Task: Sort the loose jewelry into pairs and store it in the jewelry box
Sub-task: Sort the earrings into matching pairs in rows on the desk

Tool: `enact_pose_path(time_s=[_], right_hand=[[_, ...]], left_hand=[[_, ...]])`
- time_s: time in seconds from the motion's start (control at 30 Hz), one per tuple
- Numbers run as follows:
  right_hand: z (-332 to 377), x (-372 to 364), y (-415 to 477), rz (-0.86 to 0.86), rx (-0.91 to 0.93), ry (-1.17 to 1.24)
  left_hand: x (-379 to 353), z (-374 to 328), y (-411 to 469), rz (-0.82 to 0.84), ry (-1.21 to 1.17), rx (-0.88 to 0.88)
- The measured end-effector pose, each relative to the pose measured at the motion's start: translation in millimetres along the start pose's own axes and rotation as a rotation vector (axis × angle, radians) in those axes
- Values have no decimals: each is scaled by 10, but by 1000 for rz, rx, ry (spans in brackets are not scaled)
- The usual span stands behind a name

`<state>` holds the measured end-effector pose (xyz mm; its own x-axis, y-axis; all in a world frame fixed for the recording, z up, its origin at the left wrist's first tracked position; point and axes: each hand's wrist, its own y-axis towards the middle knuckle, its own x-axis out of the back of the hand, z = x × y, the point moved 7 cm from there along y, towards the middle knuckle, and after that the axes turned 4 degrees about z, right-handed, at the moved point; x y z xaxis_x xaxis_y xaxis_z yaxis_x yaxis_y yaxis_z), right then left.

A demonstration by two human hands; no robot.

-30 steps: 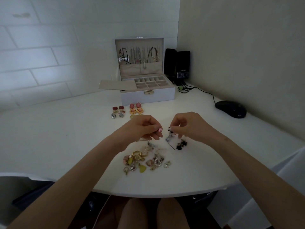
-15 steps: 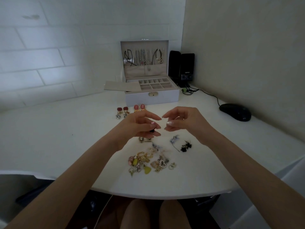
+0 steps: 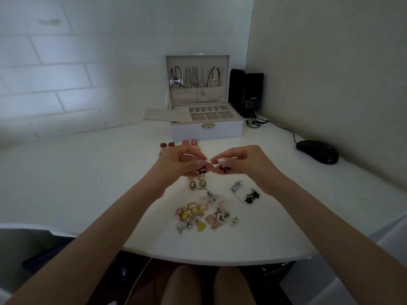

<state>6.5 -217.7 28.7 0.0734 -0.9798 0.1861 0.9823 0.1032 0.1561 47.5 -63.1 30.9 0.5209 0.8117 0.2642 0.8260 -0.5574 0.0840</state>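
Observation:
My left hand (image 3: 180, 165) and my right hand (image 3: 240, 160) are raised over the white desk, fingertips nearly meeting. The left pinches a small black earring (image 3: 202, 171); the right pinches a matching black piece (image 3: 224, 169). Below them lie a cameo pair (image 3: 197, 184) and a heap of loose jewelry (image 3: 203, 215). A blue flower piece (image 3: 236, 187) and a black cluster piece (image 3: 252, 196) lie to the right. Red earrings (image 3: 166, 145) and pink earrings (image 3: 190, 142) sit in pairs before the open white jewelry box (image 3: 207, 129), whose compartments (image 3: 211, 114) look empty.
Necklaces hang inside the box lid (image 3: 196, 81). A beige tray insert (image 3: 165, 114) lies left of the box. Two black speakers (image 3: 246, 92) stand in the corner, their cable (image 3: 284, 128) running to a black mouse (image 3: 317, 151) near the right wall. The desk's curved front edge (image 3: 198, 258) is near my knees.
Both hands rose from the pile toward the box. The right hand let go of the blue piece, which now lies on the desk, and each hand now holds a small black earring.

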Motion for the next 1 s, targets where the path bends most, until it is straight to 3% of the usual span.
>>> enact_pose_path(time_s=[0.2, 0.73, 1.0], right_hand=[[33, -57, 106, -16, 13, -54], [12, -511, 663, -31, -32, -242], [-122, -835, 894, 60, -45, -478]], left_hand=[[108, -40, -16, -83, 59, -64], [725, 291, -12, -335, 252, -9], [835, 609, 52, -243, 323, 174]])
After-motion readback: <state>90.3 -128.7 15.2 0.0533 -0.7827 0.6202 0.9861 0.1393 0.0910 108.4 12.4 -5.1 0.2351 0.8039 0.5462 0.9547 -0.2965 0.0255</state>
